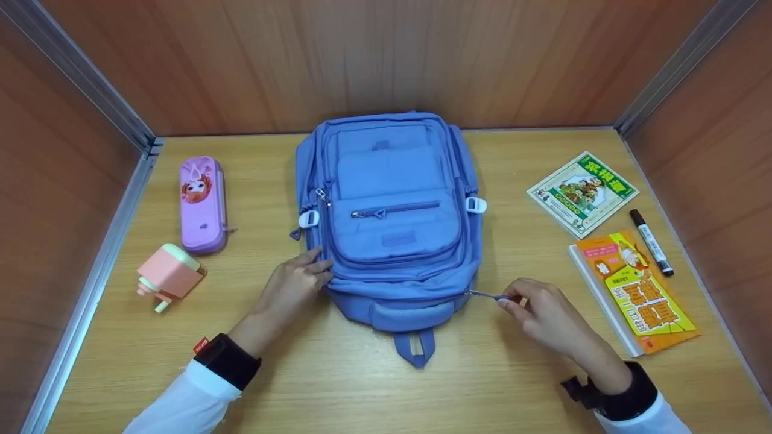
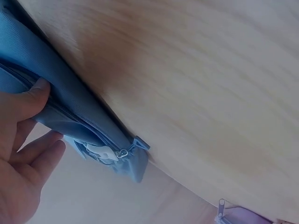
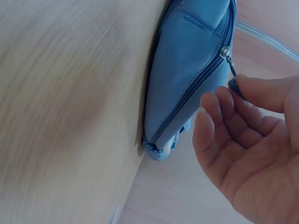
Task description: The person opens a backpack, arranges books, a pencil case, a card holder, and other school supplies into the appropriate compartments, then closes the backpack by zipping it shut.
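Observation:
A blue backpack (image 1: 386, 175) lies front side up on the table, its top handle and hanging loop toward me. My right hand (image 1: 546, 313) pinches a zipper pull (image 3: 235, 86) between thumb and forefinger, drawing its cord out from the slider (image 3: 225, 52) at the bag's near right corner. In the right wrist view the zipper runs closed along the side below that slider. My left hand (image 1: 295, 286) grips the bag's near left side, with the thumb (image 2: 39, 93) on the fabric beside a zipper seam and the other fingers bent below it.
Left of the bag lie a purple pencil case (image 1: 203, 208) and a pink pencil sharpener (image 1: 172, 271) with a crank. On the right are a green-bordered game booklet (image 1: 582, 193), a black marker (image 1: 651, 244) and an orange book (image 1: 642, 295). Wooden panels (image 1: 386, 66) enclose the table.

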`<state>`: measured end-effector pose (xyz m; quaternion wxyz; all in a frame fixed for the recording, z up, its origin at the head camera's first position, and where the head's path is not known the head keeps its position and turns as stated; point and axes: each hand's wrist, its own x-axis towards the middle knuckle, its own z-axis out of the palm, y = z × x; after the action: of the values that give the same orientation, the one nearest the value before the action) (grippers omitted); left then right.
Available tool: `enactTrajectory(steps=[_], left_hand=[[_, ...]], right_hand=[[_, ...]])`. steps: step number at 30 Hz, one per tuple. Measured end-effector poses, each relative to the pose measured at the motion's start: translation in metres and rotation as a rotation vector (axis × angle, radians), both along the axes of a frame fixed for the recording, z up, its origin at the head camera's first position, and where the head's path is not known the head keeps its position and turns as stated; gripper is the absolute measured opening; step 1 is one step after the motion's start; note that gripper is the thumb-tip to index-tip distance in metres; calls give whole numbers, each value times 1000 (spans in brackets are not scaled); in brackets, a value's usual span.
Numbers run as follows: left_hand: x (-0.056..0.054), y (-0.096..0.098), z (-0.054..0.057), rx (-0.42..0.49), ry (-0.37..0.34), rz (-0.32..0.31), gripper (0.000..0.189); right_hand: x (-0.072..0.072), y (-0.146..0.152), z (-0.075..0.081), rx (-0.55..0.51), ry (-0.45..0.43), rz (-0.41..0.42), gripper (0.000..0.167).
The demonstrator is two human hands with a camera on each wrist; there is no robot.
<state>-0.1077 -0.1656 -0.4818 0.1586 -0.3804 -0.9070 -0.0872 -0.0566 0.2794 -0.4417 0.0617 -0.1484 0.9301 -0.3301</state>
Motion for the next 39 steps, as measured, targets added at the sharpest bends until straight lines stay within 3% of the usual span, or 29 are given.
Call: enactTrajectory(steps=[6, 12, 16, 20, 24, 30, 34, 39], left_hand=[[0, 2, -1, -62, 39, 22, 29], [8, 21, 7, 5, -27, 83, 22], [22, 51, 14, 92, -20, 126, 28], [39, 93, 20, 195, 21, 87, 25], [48, 131, 25, 159, 26, 39, 31], [40, 154, 17, 49, 51, 93, 31], [35, 155, 11, 92, 95, 111, 23], [32, 156, 10, 165, 101, 101, 23]], right_hand=[[-1, 1, -2, 1, -14, -29, 5], [2, -1, -3, -36, 19, -37, 6], [3, -5, -7, -96, 136, -43, 12], [4, -7, -10, -125, 195, -57, 16], [5, -10, -11, -131, 175, -84, 18], [6, -14, -15, -146, 147, -102, 16], [2, -12, -17, -141, 145, -99, 14], [-13, -1, -17, -110, 120, -117, 13]])
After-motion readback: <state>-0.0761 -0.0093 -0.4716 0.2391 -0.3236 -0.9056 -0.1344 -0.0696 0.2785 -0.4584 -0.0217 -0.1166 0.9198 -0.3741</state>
